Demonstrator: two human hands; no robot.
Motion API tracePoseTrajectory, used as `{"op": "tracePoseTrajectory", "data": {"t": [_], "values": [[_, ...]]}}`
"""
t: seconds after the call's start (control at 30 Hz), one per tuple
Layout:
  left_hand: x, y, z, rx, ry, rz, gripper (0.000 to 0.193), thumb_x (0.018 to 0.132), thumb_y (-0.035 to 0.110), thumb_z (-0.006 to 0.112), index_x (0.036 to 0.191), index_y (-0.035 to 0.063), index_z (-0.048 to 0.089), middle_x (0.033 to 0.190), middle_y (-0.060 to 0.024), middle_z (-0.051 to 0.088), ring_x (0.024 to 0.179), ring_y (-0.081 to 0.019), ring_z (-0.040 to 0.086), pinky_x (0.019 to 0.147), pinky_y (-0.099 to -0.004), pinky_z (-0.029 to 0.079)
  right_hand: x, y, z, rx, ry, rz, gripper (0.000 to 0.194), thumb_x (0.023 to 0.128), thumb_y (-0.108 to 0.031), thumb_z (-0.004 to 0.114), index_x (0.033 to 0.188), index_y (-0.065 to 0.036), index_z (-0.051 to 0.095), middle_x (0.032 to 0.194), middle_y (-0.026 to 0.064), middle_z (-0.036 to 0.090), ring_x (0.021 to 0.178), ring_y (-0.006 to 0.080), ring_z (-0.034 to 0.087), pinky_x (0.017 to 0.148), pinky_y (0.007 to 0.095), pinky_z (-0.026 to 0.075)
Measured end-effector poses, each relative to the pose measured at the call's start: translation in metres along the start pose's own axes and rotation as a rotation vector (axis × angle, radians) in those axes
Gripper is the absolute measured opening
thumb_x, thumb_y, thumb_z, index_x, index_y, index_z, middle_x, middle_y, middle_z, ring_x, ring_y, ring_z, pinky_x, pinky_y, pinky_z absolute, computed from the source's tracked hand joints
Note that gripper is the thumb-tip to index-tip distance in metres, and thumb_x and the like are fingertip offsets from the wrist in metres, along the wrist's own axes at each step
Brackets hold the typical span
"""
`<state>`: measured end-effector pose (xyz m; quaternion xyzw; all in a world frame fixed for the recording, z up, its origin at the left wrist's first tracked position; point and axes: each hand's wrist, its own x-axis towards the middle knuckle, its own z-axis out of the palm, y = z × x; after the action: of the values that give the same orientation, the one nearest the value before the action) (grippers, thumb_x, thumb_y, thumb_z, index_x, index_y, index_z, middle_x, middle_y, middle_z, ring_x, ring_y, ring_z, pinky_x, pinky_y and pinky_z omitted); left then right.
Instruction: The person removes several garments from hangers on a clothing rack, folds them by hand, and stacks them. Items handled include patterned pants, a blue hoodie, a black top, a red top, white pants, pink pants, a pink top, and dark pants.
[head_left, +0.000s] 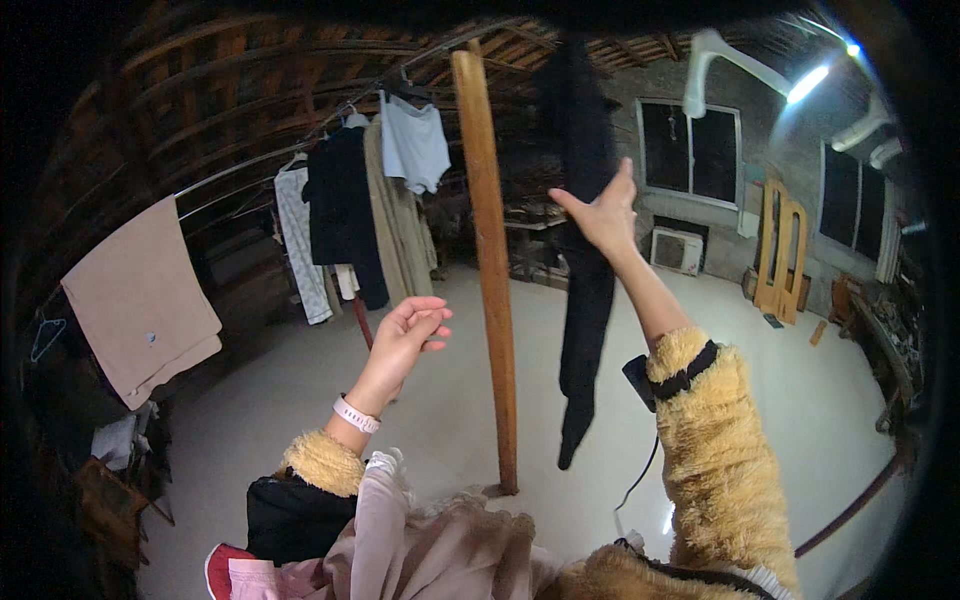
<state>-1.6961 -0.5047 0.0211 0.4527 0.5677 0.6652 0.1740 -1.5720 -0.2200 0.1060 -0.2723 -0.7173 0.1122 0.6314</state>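
My right hand (609, 214) is raised at a long black garment (585, 300), probably tights or leggings, that hangs in front of me. Its thumb and fingers are spread on either side of the dark cloth; whether the palm touches it is unclear. My left hand (409, 330) is held up left of a wooden post (486, 262), fingers loosely curled and holding nothing visible. A pale wristband (355, 415) circles that wrist. Over my left forearm lie a black cloth (300, 517) and a mauve garment (442, 540) with lace trim. The black garment's top fades into shadow.
Left of the post, a metal rail (225, 169) carries a beige towel (142, 300), patterned trousers (304, 240), a dark coat (349, 202) and a light blue garment (412, 139). Yellow wooden panels (780, 255) lean against the far wall. A wooden chair (112, 502) stands at lower left.
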Motion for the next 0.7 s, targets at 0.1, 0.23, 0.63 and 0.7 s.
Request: {"op": "tracePoseTrajectory", "data": {"t": [0.1,0.23,0.63,0.7], "values": [[0.018,-0.009,-0.045,0.016,-0.015,0.021,0.021,0.093,0.015,0.052,0.112,0.0040,0.053,0.104,-0.0034,0.061,0.084,-0.0091,0.059,0.072,-0.0234,0.050,0.034,0.039,0.033,0.071,0.038,0.045,0.080,0.074,-0.027,0.068,0.137,-0.002,0.026,0.110,0.0309,0.055,0.104,0.0425,0.055,0.086,0.0485,0.045],[0.037,-0.029,-0.090,0.041,0.017,0.000,0.017,0.093,0.013,0.052,0.109,0.0077,0.055,0.102,-0.0017,0.062,0.080,-0.0085,0.060,0.071,-0.0234,0.050,0.069,0.119,0.033,-0.308,0.263,-0.058,0.043,0.078,-0.008,0.054,0.120,0.000,0.048,0.088,0.0298,0.060,0.083,0.0437,0.060,0.070,0.0485,0.049],[0.083,-0.082,-0.159,0.035,0.187,-0.043,0.020,0.093,0.012,0.052,0.112,0.0046,0.052,0.100,-0.0039,0.062,0.077,-0.0088,0.060,0.067,-0.0218,0.050,0.029,0.095,0.024,-0.437,0.607,-0.486,0.054,0.082,-0.017,0.065,0.126,0.004,0.042,0.118,0.0227,0.052,0.110,0.0365,0.050,0.092,0.0423,0.039],[0.091,-0.088,-0.168,0.021,0.225,-0.049,0.020,0.093,0.012,0.052,0.112,0.0046,0.052,0.099,-0.0036,0.062,0.076,-0.0086,0.060,0.067,-0.0215,0.049,-0.001,0.064,0.059,-0.369,0.705,-0.697,0.058,0.081,-0.014,0.067,0.127,0.006,0.039,0.129,0.0199,0.045,0.122,0.0346,0.040,0.101,0.0422,0.030]]}}
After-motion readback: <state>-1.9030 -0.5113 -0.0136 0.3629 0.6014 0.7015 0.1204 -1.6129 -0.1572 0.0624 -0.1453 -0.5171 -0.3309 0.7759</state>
